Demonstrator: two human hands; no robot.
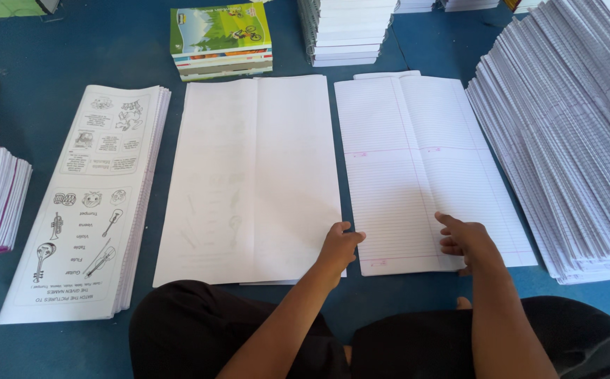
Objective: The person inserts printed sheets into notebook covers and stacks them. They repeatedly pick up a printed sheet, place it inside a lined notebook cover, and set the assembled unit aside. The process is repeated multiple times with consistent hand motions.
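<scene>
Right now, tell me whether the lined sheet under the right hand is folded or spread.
Spread flat: the lined sheet shows both halves beside a centre crease, the right hand resting on its near edge.

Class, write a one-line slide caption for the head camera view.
Left hand on blank sheets, right hand on ruled sheets, printed worksheets alongside.

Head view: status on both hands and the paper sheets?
Left hand gripping corner of blank white sheet stack. Right hand flat on ruled white sheet stack. Nothing between them; fanned ruled pile lies alongside.
</scene>
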